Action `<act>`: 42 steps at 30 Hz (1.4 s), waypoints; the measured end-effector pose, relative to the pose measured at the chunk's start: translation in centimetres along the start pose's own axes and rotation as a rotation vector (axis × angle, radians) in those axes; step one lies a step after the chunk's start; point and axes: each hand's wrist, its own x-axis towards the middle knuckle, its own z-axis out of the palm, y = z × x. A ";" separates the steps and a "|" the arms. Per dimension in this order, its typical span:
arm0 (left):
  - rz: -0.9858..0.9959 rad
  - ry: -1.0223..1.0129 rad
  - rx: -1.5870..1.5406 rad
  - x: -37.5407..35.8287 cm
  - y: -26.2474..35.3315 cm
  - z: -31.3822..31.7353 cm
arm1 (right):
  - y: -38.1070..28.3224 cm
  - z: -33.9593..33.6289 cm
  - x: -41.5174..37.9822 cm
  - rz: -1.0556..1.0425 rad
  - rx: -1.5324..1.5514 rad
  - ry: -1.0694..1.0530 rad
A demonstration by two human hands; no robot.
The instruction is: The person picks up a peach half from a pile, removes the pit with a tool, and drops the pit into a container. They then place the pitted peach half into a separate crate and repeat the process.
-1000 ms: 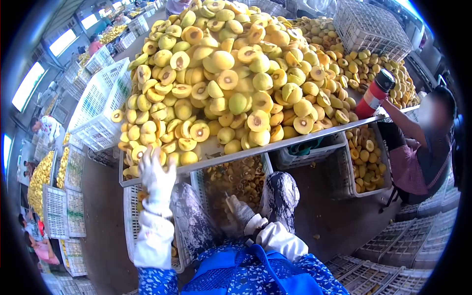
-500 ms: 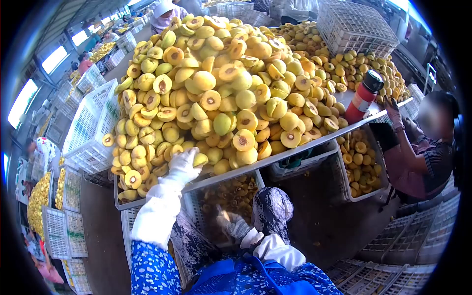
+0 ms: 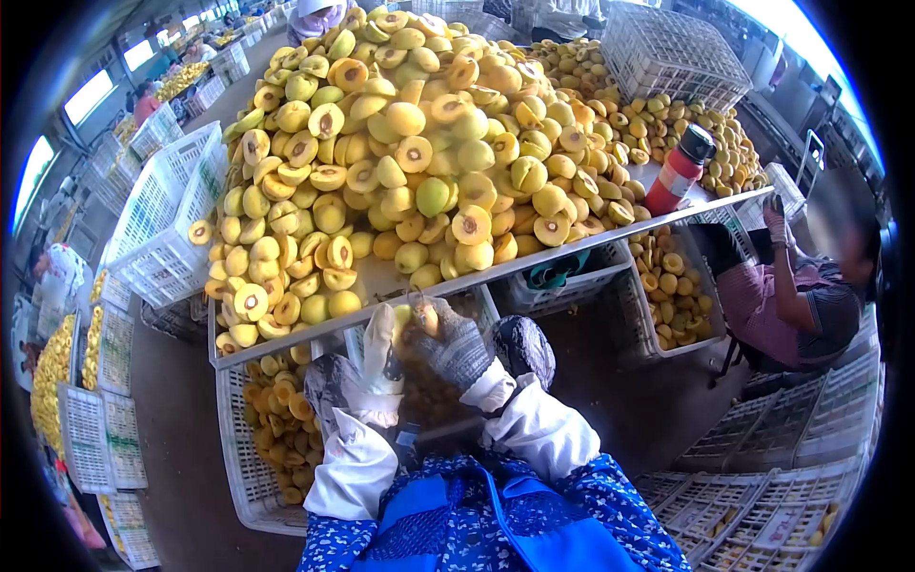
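Your left hand, in a pale glove, is above your lap just below the edge of the tabletop, its fingers curled around a fruit half. Your right hand, in a grey knit glove, is bent in close beside it, fingers mostly folded and their tips at the fruit; something small and tan shows at those tips, but you cannot tell from this view whether it is a tool. The fruit half sits between your two hands, in front of the metal rim.

Beyond your hands, a tall heap of yellow fruit halves covers most of the tabletop, many with the brown centre facing up. A red bottle with a black cap stands near the right end of the rim, and a white crate rests behind it. Below the tabletop, a crate of fruit halves lies by your left leg, and another crate of them is to the right, near a seated co-worker.
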 end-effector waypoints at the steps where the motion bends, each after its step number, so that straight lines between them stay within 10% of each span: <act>1: 0.155 0.040 0.205 -0.3 -0.5 -0.1 | -0.4 -0.1 -0.3 0.042 -0.120 -0.013; 13: 0.193 0.280 0.079 -1.1 -4.0 1.4 | 2.0 0.6 -1.4 -0.044 -0.572 0.000; 19: 0.191 0.580 -0.200 -0.6 -4.5 2.4 | 4.0 2.7 -3.6 0.193 -0.159 0.161; 21: 0.120 0.467 -0.036 -0.4 -3.5 -0.2 | 3.8 2.0 -5.5 0.084 0.176 0.070; 23: 0.689 0.370 1.174 -2.4 -2.8 -0.9 | 4.3 1.3 -6.9 0.448 0.292 -0.066; 25: 0.452 0.241 0.534 -1.6 -6.1 -3.9 | 4.8 1.0 -7.4 0.359 0.128 -0.044; 35: 0.347 0.252 0.349 -3.3 -3.5 2.5 | 4.3 0.3 -5.9 -0.043 -0.676 -0.267; 42: 0.053 0.326 -0.138 -2.8 -3.8 1.2 | 3.9 1.4 -6.6 0.088 -0.436 -0.189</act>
